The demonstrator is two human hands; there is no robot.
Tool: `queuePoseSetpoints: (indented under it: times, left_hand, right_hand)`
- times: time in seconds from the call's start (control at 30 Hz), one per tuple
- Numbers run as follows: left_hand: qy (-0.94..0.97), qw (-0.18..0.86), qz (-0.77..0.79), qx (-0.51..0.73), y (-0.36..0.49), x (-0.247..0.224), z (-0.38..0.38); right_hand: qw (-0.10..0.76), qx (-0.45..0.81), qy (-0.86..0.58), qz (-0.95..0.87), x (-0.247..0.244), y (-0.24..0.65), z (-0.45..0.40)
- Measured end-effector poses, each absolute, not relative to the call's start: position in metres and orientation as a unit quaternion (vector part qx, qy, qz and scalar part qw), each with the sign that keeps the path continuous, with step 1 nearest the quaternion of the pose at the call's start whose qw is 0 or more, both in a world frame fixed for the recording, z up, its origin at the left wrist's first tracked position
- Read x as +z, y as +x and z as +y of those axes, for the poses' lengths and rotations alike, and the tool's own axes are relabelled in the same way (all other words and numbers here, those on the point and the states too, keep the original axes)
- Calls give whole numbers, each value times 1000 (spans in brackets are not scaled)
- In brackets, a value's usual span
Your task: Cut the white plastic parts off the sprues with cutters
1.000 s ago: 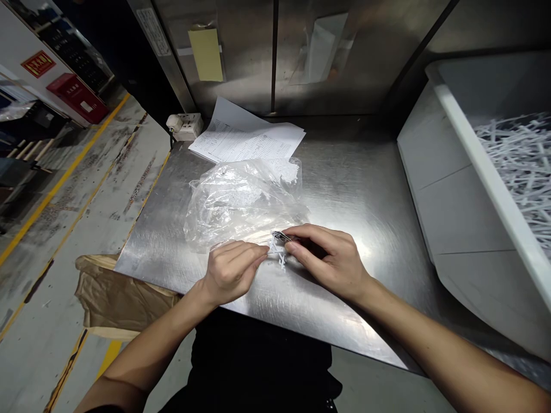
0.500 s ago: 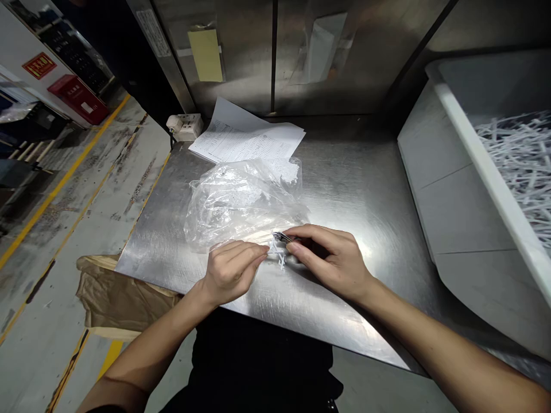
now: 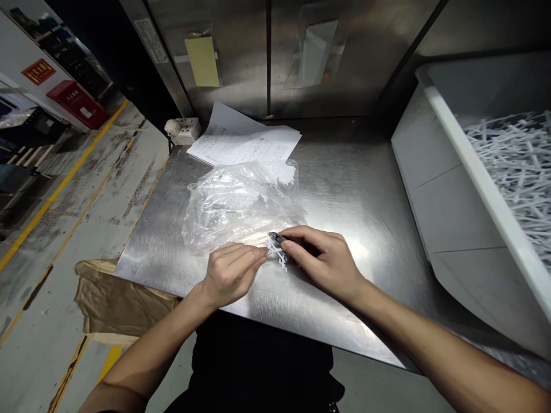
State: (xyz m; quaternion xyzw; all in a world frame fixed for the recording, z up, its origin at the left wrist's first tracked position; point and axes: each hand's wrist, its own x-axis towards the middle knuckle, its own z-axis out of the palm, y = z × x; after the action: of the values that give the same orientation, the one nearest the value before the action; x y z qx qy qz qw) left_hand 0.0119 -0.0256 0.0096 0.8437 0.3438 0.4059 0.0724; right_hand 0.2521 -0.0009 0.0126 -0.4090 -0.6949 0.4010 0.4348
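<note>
Near the front of the steel table, my left hand (image 3: 235,272) pinches a small branched white plastic piece (image 3: 282,262), like a moulded sprue, between thumb and fingertips. My right hand (image 3: 325,258) is closed on a small silver metal tool that looks like a nail clipper (image 3: 276,237). Its tip meets the upper end of the white piece, close to my left fingertips. Most of the clipper's body is hidden by my right fingers. Just behind both hands lies a clear plastic bag (image 3: 206,212) with many tiny white bits in it.
On the right stands a large grey-white bin (image 3: 447,201) of white branched plastic pieces (image 3: 516,166). Printed sheets (image 3: 245,137) and a white power socket (image 3: 187,131) lie at the table's back. A brown sack (image 3: 124,301) is below the left edge.
The clipper has tilted and shifted slightly left, its tip now at the upper end of the white piece. The lower branch of the piece has turned a little. The view has shifted slightly.
</note>
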Motion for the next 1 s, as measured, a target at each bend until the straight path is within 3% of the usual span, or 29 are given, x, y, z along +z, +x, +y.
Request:
queuePoseSetpoints:
  times: [0.53, 1.0]
  left_hand:
    - [847, 66, 356, 389, 12, 7, -26]
    - [850, 44, 345, 395, 12, 10, -24]
  right_hand:
    - [402, 459, -445, -656, 9, 247, -2]
    - [420, 376, -426, -708, 13, 253, -1]
